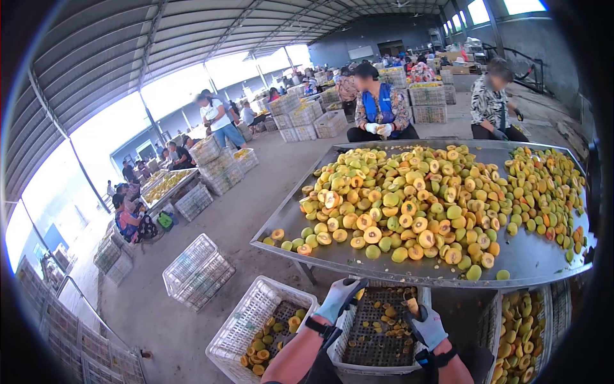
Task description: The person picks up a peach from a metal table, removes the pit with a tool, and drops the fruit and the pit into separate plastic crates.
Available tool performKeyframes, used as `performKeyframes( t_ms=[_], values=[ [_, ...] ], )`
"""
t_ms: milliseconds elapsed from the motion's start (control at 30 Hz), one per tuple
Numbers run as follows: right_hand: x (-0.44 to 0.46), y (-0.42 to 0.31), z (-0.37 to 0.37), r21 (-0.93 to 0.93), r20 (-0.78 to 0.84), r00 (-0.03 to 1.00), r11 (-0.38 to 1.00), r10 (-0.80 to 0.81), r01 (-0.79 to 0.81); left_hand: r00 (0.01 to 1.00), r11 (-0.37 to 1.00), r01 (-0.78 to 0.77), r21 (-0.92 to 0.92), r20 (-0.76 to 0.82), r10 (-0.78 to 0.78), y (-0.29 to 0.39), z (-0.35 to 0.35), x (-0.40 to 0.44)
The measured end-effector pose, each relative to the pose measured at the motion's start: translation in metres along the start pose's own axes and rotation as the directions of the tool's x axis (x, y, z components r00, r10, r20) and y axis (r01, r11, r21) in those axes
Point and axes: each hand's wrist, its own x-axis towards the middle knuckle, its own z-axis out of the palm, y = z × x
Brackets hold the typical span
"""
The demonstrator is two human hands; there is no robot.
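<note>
White-gloved left hand (340, 301) pinches yellow fruit (360, 294), right hand (428, 328) closed round tan object (413, 308), likely pitting above crate (377, 369); next move calls for steady control

- The roof (96, 54) curved overhead on metal ribs (152, 45).
- The floor (160, 320) was plain grey.
- High windows (477, 11) pierced the grey wall (543, 37).
- Daylight entered between posts (89, 174) at left.
</note>
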Motion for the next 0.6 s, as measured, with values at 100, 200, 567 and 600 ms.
performKeyframes(
  t_ms=[100,200,567,600],
  values=[
    [0.011,-0.011,0.003,-0.024,0.019,0.999,0.999,-0.030,0.030,1.000,0.992,0.002,-0.128,0.004,-0.002,-0.002,0.004,0.041],
    [0.010,-0.030,0.003,0.014,0.020,0.996,0.996,-0.084,0.084,0.997,0.982,0.060,-0.180,0.049,-0.052,0.005,0.008,0.057],
    [-0.015,-0.043,-0.007,-0.038,-0.088,0.954,0.958,-0.288,0.285,0.856,0.843,-0.137,-0.520,0.366,0.364,-0.060,0.061,0.038],
    [-0.018,-0.045,-0.010,-0.031,-0.097,0.954,0.958,-0.285,0.283,0.854,0.846,-0.140,-0.515,0.370,0.366,-0.057,0.060,0.034]
  ],
)
